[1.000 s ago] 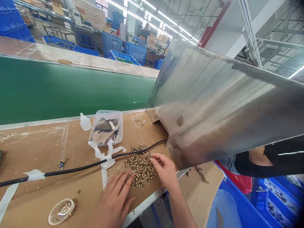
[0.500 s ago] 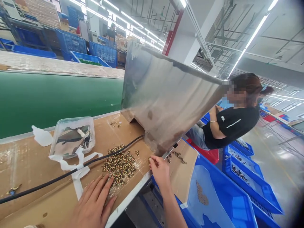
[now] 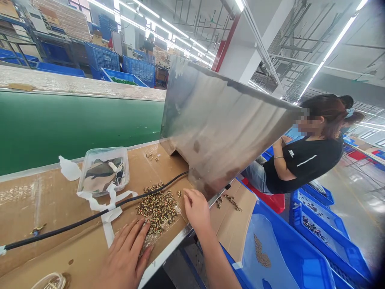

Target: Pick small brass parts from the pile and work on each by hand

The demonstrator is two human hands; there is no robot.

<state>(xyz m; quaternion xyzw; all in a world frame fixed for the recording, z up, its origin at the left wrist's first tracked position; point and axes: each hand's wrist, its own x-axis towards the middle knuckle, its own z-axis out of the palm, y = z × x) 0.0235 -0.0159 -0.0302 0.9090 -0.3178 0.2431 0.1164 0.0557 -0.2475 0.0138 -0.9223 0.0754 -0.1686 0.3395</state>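
Note:
A pile of small black-and-brass metal parts [image 3: 158, 208] lies on the cardboard-covered bench. My left hand [image 3: 128, 251] rests flat at the pile's near left edge, fingers stretched out and holding nothing. Just right of the pile, my right hand [image 3: 196, 206] is closed, its fingers pressed together and pointing left. Whatever its fingertips hold, if anything, is hidden. A few loose parts [image 3: 179, 194] lie beside those fingertips. Behind the right hand stands a large sheet-metal panel [image 3: 222, 124], with a notch at its lower edge.
A black cable [image 3: 90, 217] crosses the bench and the pile. A clear plastic box [image 3: 104, 188] holds camouflage cloth. More parts [image 3: 233, 202] lie on a cardboard flap [image 3: 231, 228] over a blue bin [image 3: 313, 265]. A person in black [image 3: 309, 160] sits beyond the panel.
My right hand has shifted left from the panel's bottom corner toward the pile, and its pinch has turned downward. My left hand keeps its place by the pile. The view has swung slightly left.

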